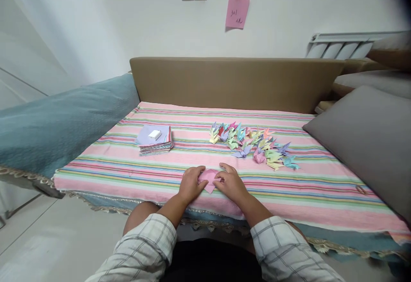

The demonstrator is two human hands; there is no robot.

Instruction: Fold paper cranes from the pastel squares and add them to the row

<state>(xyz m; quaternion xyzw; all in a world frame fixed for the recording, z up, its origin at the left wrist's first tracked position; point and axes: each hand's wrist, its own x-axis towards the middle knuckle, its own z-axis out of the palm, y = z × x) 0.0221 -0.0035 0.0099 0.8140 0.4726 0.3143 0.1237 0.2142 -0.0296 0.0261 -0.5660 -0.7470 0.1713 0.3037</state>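
Our left hand (192, 182) and right hand (231, 183) grasp pink paper (209, 180) between fingers, nearer us than the folded cranes (253, 144).

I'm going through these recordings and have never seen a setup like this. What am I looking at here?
There is no robot here, only a person's two bare hands. The single picture comes from a camera worn on their head, looking forward and down, so the left hand appears on the left and the right hand on the right. Both hold a piece of pink paper near the front edge of a striped cloth. Further back on the cloth, to the left, is a stack of coloured paper with a small white object on top. To the right lies a group of folded paper birds in many colours. Beyond them, at the far right, is a grey cushion.
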